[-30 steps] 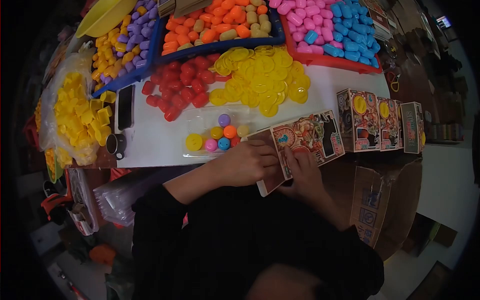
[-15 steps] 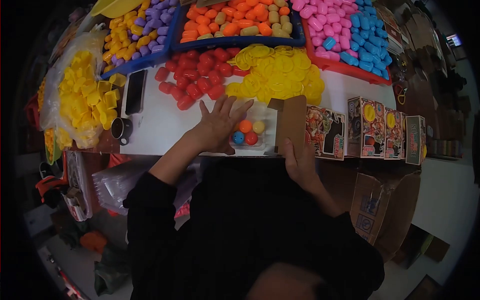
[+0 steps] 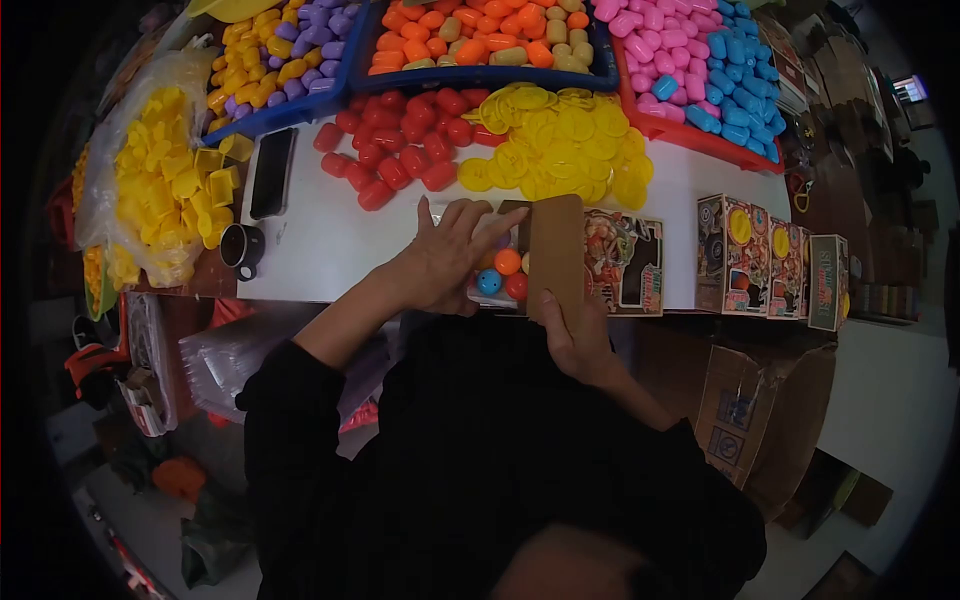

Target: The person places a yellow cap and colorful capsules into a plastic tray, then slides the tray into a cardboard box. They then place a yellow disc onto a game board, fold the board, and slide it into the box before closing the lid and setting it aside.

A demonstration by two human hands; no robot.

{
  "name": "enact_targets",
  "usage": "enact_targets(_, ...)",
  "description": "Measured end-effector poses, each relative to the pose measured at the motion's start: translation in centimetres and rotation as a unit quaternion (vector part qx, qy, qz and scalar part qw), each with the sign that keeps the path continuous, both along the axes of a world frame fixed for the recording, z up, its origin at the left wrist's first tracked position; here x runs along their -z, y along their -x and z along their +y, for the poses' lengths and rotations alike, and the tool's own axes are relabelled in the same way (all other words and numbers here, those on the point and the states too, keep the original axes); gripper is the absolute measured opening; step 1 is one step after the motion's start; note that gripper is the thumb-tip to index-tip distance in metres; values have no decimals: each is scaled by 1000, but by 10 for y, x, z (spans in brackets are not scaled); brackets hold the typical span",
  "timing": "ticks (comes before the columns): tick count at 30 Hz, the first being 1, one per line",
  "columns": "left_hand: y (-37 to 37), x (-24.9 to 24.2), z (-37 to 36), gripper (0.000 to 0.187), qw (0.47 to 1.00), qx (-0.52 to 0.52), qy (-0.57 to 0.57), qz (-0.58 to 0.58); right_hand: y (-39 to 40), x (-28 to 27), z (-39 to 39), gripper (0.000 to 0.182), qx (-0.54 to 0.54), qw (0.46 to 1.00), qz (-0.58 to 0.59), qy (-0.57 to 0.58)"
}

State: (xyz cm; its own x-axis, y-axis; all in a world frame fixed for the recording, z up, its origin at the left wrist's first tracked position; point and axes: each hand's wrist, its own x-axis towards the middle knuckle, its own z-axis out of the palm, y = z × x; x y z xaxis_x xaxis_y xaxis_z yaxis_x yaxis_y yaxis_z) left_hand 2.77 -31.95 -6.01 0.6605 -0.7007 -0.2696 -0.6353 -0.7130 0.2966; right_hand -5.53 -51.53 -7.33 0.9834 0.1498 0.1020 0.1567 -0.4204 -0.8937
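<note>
A clear plastic tray (image 3: 487, 298) with several colored balls, among them a blue ball (image 3: 489, 281) and an orange ball (image 3: 507, 262), lies at the table's front edge. My left hand (image 3: 445, 260) spans the tray's left end, thumb at the near side and fingers over the far side. The tray's right end is inside the open end of a printed cardboard box (image 3: 625, 262) lying on its side. My right hand (image 3: 575, 340) grips the box at its near edge, thumb on the brown flap (image 3: 556, 250). How deep the tray sits is hidden.
Red capsules (image 3: 400, 150) and yellow discs (image 3: 570, 145) are heaped behind. Bins of capsules line the back, including a blue bin (image 3: 480, 78) and a red bin (image 3: 700, 136). Printed boxes (image 3: 760, 255) stand right. A phone (image 3: 271, 175), cup (image 3: 242, 250) and bag of yellow pieces (image 3: 165, 190) lie left.
The box has moved left with my right hand, its flap now covering part of the tray. My left hand has shifted slightly right, with its fingers closer over the tray.
</note>
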Motion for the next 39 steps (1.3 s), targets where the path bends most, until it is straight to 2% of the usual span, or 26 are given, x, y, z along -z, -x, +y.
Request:
enact_targets(4, -6, 4, 11, 130, 999, -3, 43, 1, -8, 9, 20, 15, -35, 999, 15, -24)
enact_targets(6, -10, 5, 20, 128, 992, 5, 124, 20, -11, 14, 29, 13, -21, 998, -7, -65)
enact_targets(7, -11, 6, 25, 128, 992, 1, 122, 21, -12, 14, 30, 13, -25, 997, -6, -67)
enact_targets(9, -13, 10, 38, 100, 925, -85, 368, 35, -13, 14, 31, 12, -44, 998, 6, -34)
enact_targets(10, -13, 13, 48, 100, 926, -88, 365, 35, -13, 15, 31, 12, -47, 998, 7, -37)
enact_targets(12, -12, 18, 69, 62, 943, -175, 283, 30, -13, 14, 31, 11, -42, 998, 4, -52)
enact_targets(13, -9, 17, 73, 31, 944, -190, 271, 16, -13, 13, 30, 11, -45, 998, 5, -52)
enact_targets(14, -8, 19, 77, 31, 943, -194, 271, 15, -13, 13, 30, 12, -46, 997, 12, -52)
enact_targets(16, -7, 24, 85, 22, 945, -209, 212, 134, -14, 12, 29, 12, -52, 997, 19, -55)
enact_targets(17, -7, 25, 87, 22, 945, -212, 211, 134, -14, 11, 28, 12, -57, 997, 31, -49)
enact_targets(19, -11, 27, 88, 16, 869, -279, 247, 326, -14, 10, 29, 12, -61, 996, 44, -43)
enact_targets(20, -13, 34, 91, 16, 869, -278, 249, 326, -14, 10, 29, 12, -59, 996, 40, -46)
enact_targets(22, -17, 48, 95, 17, 797, -260, 301, 454, -14, 11, 29, 11, -56, 997, 35, -46)
enact_targets(29, -28, 56, 63, 17, 762, -233, 347, 495, -11, 18, 29, 15, -44, 996, 57, -61)
enact_targets(31, -29, 54, 61, 16, 797, -197, 319, 474, -11, 20, 28, 15, -50, 995, 60, -57)
enact_targets(35, -24, 47, 64, 14, 793, -230, 308, 472, -12, 20, 27, 15, -57, 995, 49, -65)
enact_targets(37, -22, 48, 68, 11, 785, -250, 338, 456, -12, 20, 27, 15, -64, 994, 59, -63)
enact_targets(39, -18, 46, 71, 11, 776, -264, 343, 458, -13, 21, 28, 16, -57, 996, 26, -65)
